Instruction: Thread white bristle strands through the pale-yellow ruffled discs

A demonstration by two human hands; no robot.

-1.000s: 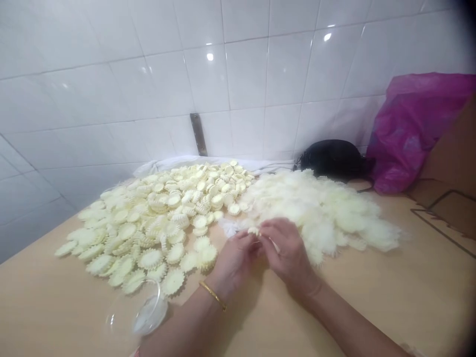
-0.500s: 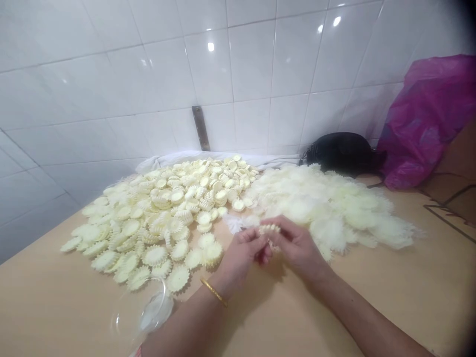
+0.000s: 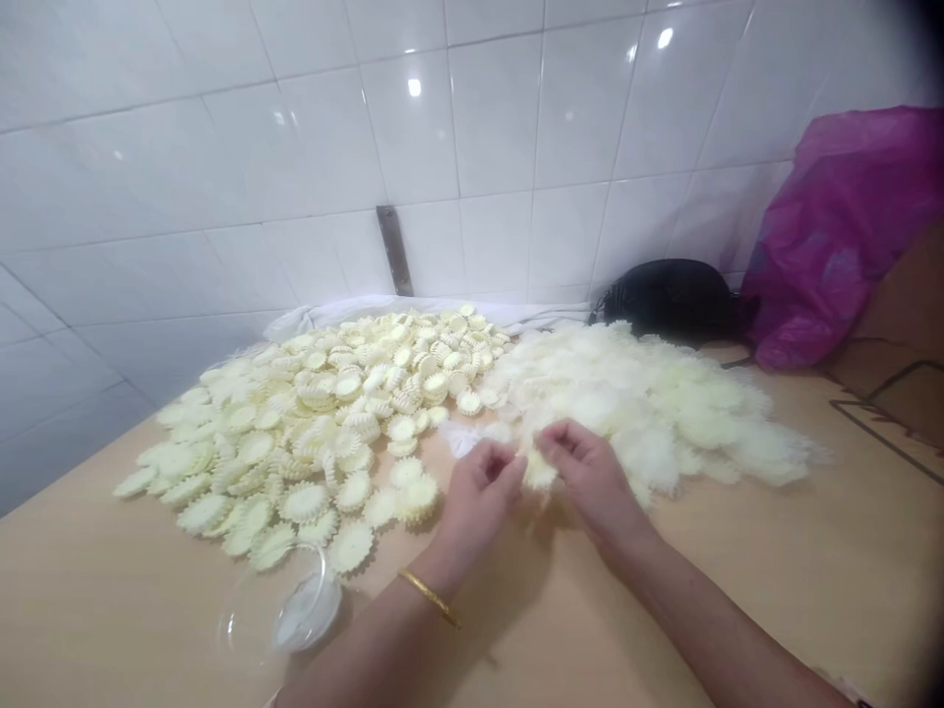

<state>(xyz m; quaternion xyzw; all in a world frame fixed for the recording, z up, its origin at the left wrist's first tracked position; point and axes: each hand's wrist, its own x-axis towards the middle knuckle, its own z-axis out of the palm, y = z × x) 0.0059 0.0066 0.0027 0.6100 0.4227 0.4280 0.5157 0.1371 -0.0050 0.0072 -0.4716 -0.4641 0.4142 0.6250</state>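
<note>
Our left hand (image 3: 479, 497) and right hand (image 3: 588, 482) face each other over the table (image 3: 487, 649), with a pale frilled piece (image 3: 542, 472) between them, well in from the left edge. On each hand, thumb and fingertips stand nearly together; because of blur we cannot tell which of them grips the piece. The heap of scalloped discs (image 3: 310, 423) spreads toward the left edge; the filmy heap (image 3: 685, 403) lies just beyond our right hand. We should, I think, pinch lightly at the rim, and keep the clear container (image 3: 314, 612) unbumped.
</note>
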